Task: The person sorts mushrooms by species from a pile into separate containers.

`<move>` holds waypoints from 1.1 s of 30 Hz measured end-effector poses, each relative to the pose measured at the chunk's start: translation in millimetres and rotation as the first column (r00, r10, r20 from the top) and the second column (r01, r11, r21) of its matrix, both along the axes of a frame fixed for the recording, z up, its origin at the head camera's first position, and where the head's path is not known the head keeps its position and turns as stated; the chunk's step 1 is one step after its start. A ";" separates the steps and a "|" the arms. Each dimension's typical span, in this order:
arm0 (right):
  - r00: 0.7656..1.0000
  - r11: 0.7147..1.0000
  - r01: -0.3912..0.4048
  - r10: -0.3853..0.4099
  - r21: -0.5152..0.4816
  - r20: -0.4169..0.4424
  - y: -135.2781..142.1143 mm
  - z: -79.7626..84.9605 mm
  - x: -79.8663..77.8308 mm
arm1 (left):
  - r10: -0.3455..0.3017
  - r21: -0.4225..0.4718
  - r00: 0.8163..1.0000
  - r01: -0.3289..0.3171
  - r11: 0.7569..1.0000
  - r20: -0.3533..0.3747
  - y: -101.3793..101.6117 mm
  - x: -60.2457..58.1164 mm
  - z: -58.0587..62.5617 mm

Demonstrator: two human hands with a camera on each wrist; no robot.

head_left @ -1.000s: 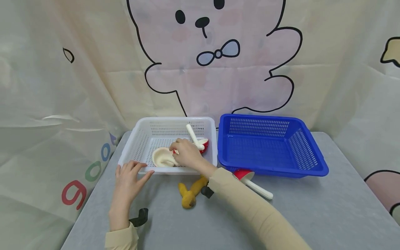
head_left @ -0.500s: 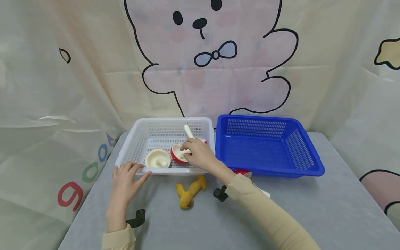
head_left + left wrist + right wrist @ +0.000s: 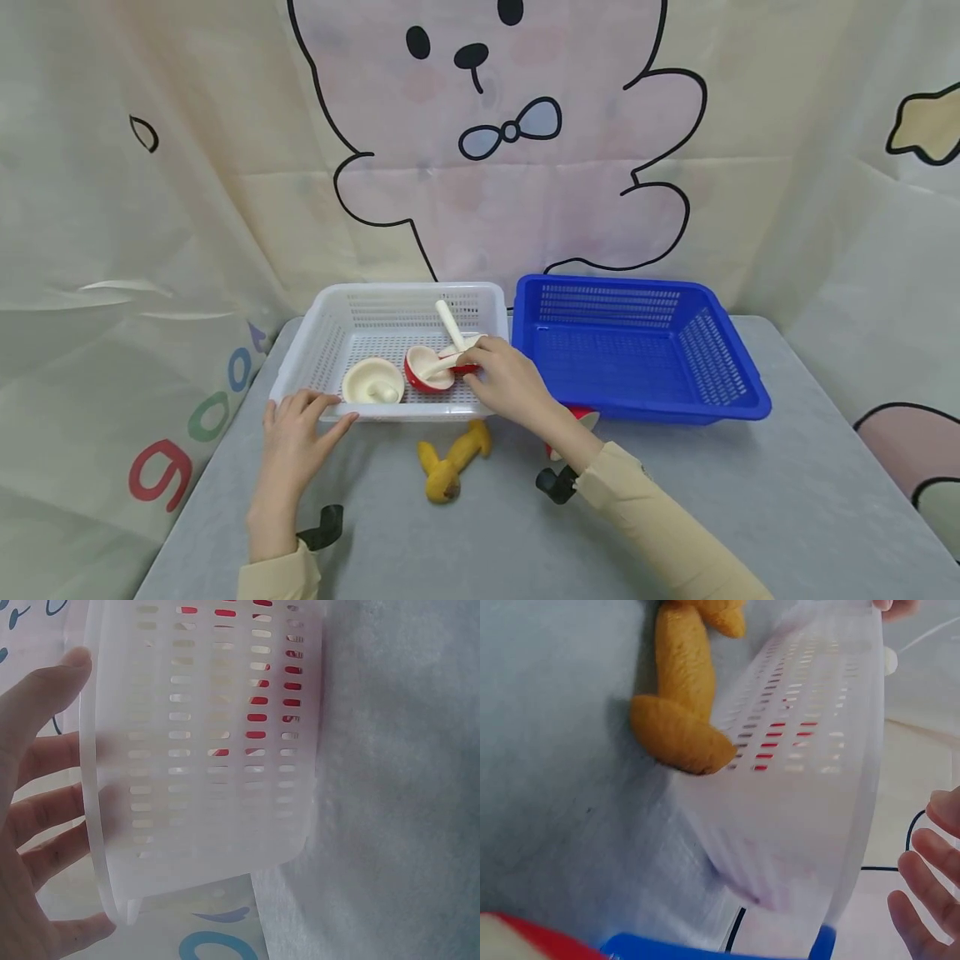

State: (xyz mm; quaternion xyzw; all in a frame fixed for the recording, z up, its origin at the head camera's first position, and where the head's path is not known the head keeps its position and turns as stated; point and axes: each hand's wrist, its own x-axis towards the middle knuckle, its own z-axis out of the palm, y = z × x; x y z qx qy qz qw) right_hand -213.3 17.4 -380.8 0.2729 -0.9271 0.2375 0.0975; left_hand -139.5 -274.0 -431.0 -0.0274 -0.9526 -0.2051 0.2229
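Note:
My left hand [image 3: 296,446] holds the front left rim of the white basket [image 3: 435,410], its fingers reaching over the rim and its thumb at the outer side. Inside the basket lie several toy mushrooms. One pale mushroom [image 3: 372,382] sits at the left, cap hollow upward. To its right rests a red-capped mushroom [image 3: 429,385], its cream stem leaning right. Behind that, another mushroom's white stem [image 3: 448,323] points up. My right hand [image 3: 513,383] hovers at the basket's right front, fingertips near the leaning stem; the right wrist view shows its fingers [image 3: 922,885] spread and holding nothing.
A yellow mushroom-like cluster [image 3: 453,467] lies on the grey table before the white basket. The blue basket [image 3: 637,408] stands close at the right. Another red-capped mushroom [image 3: 583,417] lies at its front edge, partly behind my right forearm. A printed curtain [image 3: 405,192] hangs behind.
My right hand has set a red-capped mushroom down beside the pale one, let go of its stem and drawn back to the right. My left hand stays at the rim.

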 end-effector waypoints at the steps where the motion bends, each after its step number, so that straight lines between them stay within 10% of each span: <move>1: 1.000 1.000 0.001 -0.001 0.007 -0.014 2.4 0.0 1.3 | 0.002 0.000 1.000 -0.002 1.000 0.003 -0.1 0.2 0.4; 23: 0.991 0.965 0.134 -0.131 -0.227 0.028 61.9 -18.3 56.2 | 0.002 0.001 1.000 -0.002 1.000 0.012 -4.6 2.1 2.9; 33: 0.979 0.949 0.156 -0.184 -0.273 -0.082 89.8 -38.4 74.3 | -0.002 -0.001 1.000 0.002 1.000 0.022 -1.1 0.6 0.9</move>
